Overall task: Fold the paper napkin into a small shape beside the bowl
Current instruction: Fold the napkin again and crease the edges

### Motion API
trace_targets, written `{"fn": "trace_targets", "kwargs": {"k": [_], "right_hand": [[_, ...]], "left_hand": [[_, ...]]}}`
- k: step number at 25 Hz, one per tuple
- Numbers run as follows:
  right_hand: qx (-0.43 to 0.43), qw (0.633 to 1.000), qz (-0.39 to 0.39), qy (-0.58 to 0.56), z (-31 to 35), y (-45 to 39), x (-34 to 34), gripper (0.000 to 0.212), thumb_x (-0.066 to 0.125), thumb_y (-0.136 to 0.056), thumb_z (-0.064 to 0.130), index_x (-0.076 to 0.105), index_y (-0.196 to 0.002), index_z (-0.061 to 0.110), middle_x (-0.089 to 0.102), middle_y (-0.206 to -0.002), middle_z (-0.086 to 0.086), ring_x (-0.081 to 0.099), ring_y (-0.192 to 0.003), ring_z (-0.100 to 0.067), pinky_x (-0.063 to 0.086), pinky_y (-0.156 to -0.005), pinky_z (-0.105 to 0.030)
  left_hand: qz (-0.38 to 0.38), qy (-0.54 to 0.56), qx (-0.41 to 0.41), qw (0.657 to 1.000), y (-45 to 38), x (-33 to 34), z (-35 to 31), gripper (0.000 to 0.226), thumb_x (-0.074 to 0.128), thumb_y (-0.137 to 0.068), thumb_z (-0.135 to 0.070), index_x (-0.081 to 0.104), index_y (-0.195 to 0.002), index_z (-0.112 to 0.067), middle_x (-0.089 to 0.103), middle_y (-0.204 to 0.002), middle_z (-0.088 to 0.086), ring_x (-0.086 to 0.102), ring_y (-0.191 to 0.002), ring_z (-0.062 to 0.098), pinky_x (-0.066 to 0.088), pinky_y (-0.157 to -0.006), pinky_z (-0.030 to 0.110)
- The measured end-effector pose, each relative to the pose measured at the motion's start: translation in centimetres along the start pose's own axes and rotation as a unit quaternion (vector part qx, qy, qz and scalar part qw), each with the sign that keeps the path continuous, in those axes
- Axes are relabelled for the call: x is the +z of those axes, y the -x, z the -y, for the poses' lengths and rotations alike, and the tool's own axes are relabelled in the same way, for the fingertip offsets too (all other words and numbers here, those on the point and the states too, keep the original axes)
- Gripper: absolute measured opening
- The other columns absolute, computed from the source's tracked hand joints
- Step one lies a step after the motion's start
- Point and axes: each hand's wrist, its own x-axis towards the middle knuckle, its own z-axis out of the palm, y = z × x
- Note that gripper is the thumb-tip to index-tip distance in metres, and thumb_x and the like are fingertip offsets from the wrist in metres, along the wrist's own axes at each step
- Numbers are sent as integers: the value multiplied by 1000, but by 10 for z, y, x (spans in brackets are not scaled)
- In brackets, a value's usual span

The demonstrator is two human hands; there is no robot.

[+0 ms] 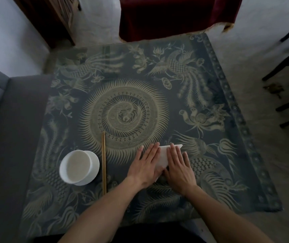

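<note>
A: Starting at the left, what's on the table?

B: A white bowl [79, 167] near the left edge of the patterned tablecloth [210, 106], then a pair of chopsticks [104, 162] just beside it, lying straight away from the person.

A: And the napkin?

B: The napkin [164, 156] is right of the chopsticks, well apart from the bowl. It's already a narrow, pointed shape, and its long axis runs from near the wrists up and to the right, with the tip past the right fingertips.

A: Which hand is on it?

B: Both. The left hand [146, 164] lies flat with fingers straight, pressing its left edge. The right hand [179, 165] is also flat and spread, covering the right side. Neither grips anything.

A: The next fold?

B: Probably across that long axis; either hand is near enough, since the paper sits between them.
</note>
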Motion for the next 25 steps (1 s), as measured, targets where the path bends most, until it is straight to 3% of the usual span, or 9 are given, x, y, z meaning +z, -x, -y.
{"fn": "trace_targets", "kwargs": {"k": [6,10,13,17,20,22,25], "right_hand": [[48,999,14,21,-4,-6,4,88,2,-88,74,-21,-149,15,-22,-159,-4,-30,-141,-21,-15,-116,-49],[107,994,26,20,-14,-6,0,112,6,-72,93,-25,-148,18,-30,-156,3,-34,-139,-23,-22,-111,-55],[125,992,34,8,-17,-7,-4,117,10,-66,97,-28,-146,21,-30,-156,6,-36,-138,-23,-21,-110,-59],[118,992,18,-27,-14,-4,-6,122,19,-66,98,-27,-147,19,-32,-156,0,-34,-139,-24,-21,-110,-59],[50,998,-6,-22,-9,-3,-8,124,29,-70,94,-17,-150,11,-23,-160,-7,-23,-144,-27,-16,-112,-59],[10,1000,15,8,-7,-4,-10,119,24,-74,92,-14,-151,10,-15,-161,-9,-23,-144,-24,-11,-113,-59],[18,999,30,27,-6,-4,-7,111,15,-77,90,-19,-149,13,-21,-160,-4,-30,-141,-20,-15,-113,-56]], "left_hand": [[33,-2,2,999,-4,6,8,80,-7,-91,-68,-22,-150,-16,-29,-158,0,-31,-143,15,-19,-116,51],[29,-26,-16,999,2,9,16,81,-7,-91,-70,-23,-150,-17,-33,-157,0,-30,-144,22,-25,-112,56],[31,-67,-6,997,6,7,33,77,-4,-93,-66,-22,-151,-18,-28,-159,0,-27,-146,23,-22,-111,60],[20,-58,-20,998,7,1,43,80,0,-92,-68,-22,-150,-18,-32,-158,0,-28,-145,23,-21,-112,58],[-3,-9,6,1000,3,-3,41,89,9,-91,-75,-22,-151,-18,-34,-157,-3,-30,-144,18,-22,-113,55],[8,-16,42,999,-2,-7,37,87,12,-92,-74,-21,-152,-20,-32,-158,-5,-29,-145,17,-21,-114,54],[26,-38,51,998,-8,-6,36,82,17,-95,-69,-15,-153,-21,-24,-161,-5,-26,-146,18,-17,-115,56]]}}
